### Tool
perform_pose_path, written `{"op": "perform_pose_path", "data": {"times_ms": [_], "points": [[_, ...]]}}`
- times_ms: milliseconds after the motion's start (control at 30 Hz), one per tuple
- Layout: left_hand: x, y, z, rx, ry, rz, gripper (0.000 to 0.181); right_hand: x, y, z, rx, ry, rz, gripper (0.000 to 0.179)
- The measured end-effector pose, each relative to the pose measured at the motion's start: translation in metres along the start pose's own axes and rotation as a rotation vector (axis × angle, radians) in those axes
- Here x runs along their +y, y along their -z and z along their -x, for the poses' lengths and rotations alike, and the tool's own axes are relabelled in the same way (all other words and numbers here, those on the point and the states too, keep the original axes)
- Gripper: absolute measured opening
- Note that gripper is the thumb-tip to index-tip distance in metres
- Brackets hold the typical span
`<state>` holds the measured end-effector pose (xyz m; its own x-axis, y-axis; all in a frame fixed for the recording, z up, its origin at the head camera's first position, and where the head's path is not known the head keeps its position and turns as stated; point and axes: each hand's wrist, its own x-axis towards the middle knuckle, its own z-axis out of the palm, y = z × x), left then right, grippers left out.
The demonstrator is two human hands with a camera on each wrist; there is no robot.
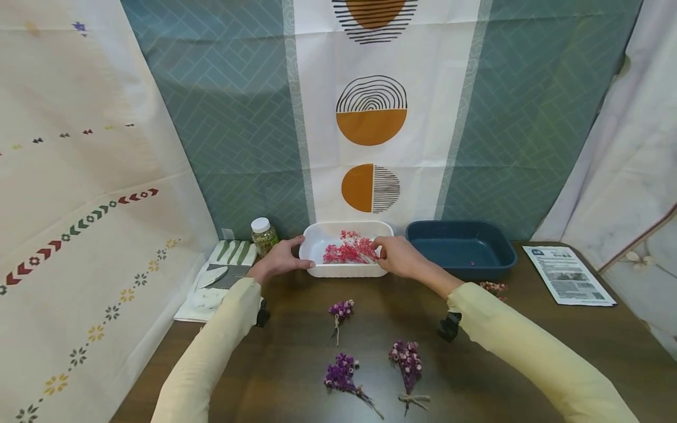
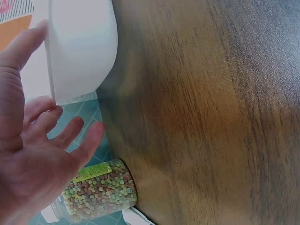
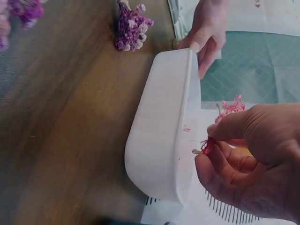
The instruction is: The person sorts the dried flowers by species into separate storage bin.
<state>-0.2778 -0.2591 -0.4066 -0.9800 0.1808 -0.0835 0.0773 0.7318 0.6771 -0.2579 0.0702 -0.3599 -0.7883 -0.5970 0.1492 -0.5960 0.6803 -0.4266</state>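
Note:
A white plastic tray [image 1: 346,270] stands against the backdrop, with a bunch of pink-red dried flowers [image 1: 349,249] over its inside. My left hand [image 1: 280,257] holds the left end of the tray, thumb at the near corner and fingers at the far one. In the left wrist view, the thumb lies along the tray's rim and the outer fingers stick out loosely. My right hand [image 1: 400,255] is at the tray's right end. Thumb and fingertips pinch the tied stems [image 3: 206,146] of the pink bunch, whose heads point left.
Purple flower bunches [image 1: 341,373] and a mauve one [image 1: 407,361] lie on the brown table [image 1: 285,364]. A blue tray [image 1: 460,271] is right of the white one. Left stand a pellet jar [image 1: 264,237] and a printed cloth [image 1: 203,299]. A printed packet [image 1: 568,275] lies far right.

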Motion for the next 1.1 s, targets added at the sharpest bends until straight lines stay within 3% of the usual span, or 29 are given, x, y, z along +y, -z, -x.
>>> {"op": "perform_pose_path", "data": {"times_ms": [500, 800, 1100], "points": [[-0.002, 0.001, -0.001, 0.007, -0.017, -0.020, 0.091, -0.009, -0.019, -0.045, -0.033, 0.009, 0.128, 0.029], [0.000, 0.000, 0.000, 0.006, 0.005, -0.022, 0.091, -0.023, -0.029, -0.061, -0.100, -0.066, 0.161, 0.034], [-0.001, 0.001, -0.001, 0.007, -0.013, -0.024, 0.090, -0.029, -0.042, -0.074, -0.126, -0.068, 0.188, 0.032]]}}
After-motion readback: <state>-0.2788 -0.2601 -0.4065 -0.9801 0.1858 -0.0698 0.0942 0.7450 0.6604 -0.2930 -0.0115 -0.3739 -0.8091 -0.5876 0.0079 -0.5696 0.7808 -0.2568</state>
